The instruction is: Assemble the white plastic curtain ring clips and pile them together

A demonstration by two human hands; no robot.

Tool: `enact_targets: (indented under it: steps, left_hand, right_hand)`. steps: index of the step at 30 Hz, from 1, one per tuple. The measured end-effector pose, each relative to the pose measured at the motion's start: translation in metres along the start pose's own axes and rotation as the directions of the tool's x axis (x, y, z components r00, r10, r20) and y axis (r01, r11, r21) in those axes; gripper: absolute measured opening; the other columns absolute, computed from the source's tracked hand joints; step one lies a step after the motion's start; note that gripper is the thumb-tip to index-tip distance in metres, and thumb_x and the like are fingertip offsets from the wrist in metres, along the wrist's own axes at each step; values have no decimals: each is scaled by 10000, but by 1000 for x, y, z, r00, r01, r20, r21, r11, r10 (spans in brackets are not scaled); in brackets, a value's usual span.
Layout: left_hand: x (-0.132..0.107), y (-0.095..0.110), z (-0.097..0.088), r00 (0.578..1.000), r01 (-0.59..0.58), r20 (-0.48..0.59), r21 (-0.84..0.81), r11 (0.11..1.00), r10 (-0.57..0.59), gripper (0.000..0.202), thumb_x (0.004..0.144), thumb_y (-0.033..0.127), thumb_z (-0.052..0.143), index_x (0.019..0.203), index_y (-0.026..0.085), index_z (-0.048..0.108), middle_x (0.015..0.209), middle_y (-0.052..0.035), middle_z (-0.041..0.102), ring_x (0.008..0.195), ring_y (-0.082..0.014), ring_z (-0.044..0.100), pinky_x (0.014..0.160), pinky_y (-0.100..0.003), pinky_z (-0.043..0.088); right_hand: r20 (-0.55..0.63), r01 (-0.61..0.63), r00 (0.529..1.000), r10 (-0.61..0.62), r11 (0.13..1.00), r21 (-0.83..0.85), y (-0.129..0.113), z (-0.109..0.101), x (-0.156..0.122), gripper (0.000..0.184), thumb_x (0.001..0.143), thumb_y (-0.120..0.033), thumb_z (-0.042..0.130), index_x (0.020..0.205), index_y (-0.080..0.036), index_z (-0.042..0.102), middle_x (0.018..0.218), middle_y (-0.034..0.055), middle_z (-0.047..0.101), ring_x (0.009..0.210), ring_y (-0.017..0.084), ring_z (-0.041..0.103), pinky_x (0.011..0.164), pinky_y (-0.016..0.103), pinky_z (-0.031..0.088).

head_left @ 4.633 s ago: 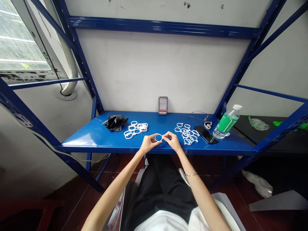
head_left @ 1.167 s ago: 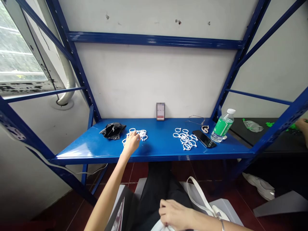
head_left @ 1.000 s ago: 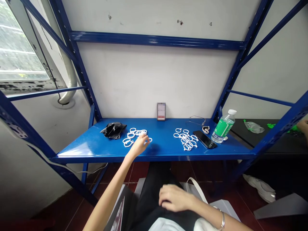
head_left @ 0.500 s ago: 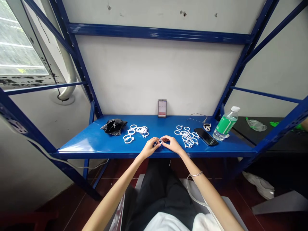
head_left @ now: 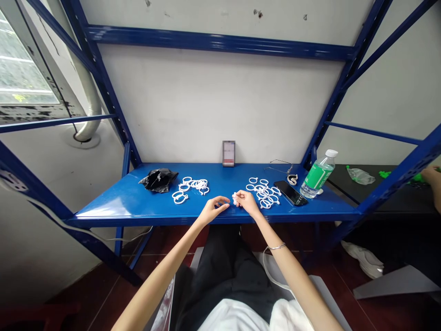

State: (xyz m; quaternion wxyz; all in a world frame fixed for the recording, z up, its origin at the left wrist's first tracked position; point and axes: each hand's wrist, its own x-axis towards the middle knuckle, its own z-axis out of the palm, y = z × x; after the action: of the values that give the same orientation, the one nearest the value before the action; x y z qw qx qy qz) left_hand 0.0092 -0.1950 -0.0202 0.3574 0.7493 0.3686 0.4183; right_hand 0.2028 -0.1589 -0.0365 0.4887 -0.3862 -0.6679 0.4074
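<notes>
My right hand [head_left: 245, 202] is pinched on a small white plastic ring [head_left: 235, 198] just above the front of the blue shelf [head_left: 131, 202]. A short gap away on its left, my left hand [head_left: 212, 210] holds nothing, its fingers stretched toward the ring. A loose pile of white rings [head_left: 190, 187] lies left of my hands. Another pile of rings [head_left: 263, 192] lies close beside my right hand.
A crumpled black bag [head_left: 158, 179] sits at the left, a small card [head_left: 228, 153] stands against the wall. A dark phone [head_left: 290, 193], glasses [head_left: 283, 165] and a green-labelled bottle [head_left: 317, 174] are at the right. Another person's hand [head_left: 432, 180] shows at the right edge.
My left hand took a ring from the left pile and brought it to the middle, where my right hand rose from my lap to meet it. The ring now sits in my right hand alone.
</notes>
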Motion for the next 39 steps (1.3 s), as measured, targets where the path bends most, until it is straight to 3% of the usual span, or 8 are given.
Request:
enact_targets:
  steps: [8,11,13,15,18,23,30,39]
  left_hand:
    - [3,4,27,991,-115,-61,4,993,115,335,874,466,529,861,164,673,947,-77,617,858,-179,603,681,-254,482]
    - [2,3,18,982,-109,-150,48,993,115,396,906,482,453,770,163,644,1027,-92,578,918,-190,588,730,-273,494]
    - [3,0,9,978,-53,-202,-12,999,49,426,899,524,428,768,162,610,1072,-100,569,931,-203,593,717,-284,509]
    - [4,-3,3,988,22,-151,-118,993,-40,436,883,565,423,800,165,579,1008,-93,604,869,-207,621,665,-289,518]
    - [5,-5,1,994,93,-40,-162,982,-100,444,874,582,425,765,168,541,769,-47,637,680,-179,629,602,-275,501]
    - [5,-5,7,995,49,-89,-21,999,-51,472,883,560,425,661,160,537,623,-17,592,551,-129,545,553,-239,448]
    - [2,-4,7,998,39,-54,-4,999,-40,493,781,550,602,1098,175,552,718,12,594,546,-111,544,507,-211,426]
    - [3,-10,8,995,51,-92,27,998,-48,616,738,525,638,1201,136,523,755,2,587,534,-99,516,510,-220,430]
  right_hand:
    - [66,49,997,-47,998,-24,-4,2,-2,318,791,-480,625,677,-186,582,604,4,603,534,149,573,543,270,477]
    - [118,106,988,-97,991,-77,-9,3,-3,234,807,-400,616,903,-190,651,846,46,666,692,168,613,582,261,490]
    - [148,131,982,-115,986,-101,-12,3,-4,330,812,-353,608,1113,-218,621,1034,65,648,797,173,612,576,237,484]
    - [177,139,976,-124,988,-74,-15,3,-5,403,828,-335,593,1220,-241,572,1101,66,622,865,172,603,600,228,489]
    - [219,133,967,-128,991,-7,-14,3,-7,381,842,-339,598,1207,-230,596,1009,51,643,892,174,607,728,268,509]
    - [246,84,964,-100,994,75,-8,3,-7,264,807,-393,658,989,-202,680,794,18,658,729,169,624,751,313,515]
    - [85,88,992,-88,996,5,-10,2,-7,280,791,-446,661,921,-199,679,879,49,691,831,212,654,781,342,527]
    - [81,116,990,-113,993,-32,-9,0,-9,256,789,-415,676,903,-187,685,904,60,697,864,221,663,821,366,522]
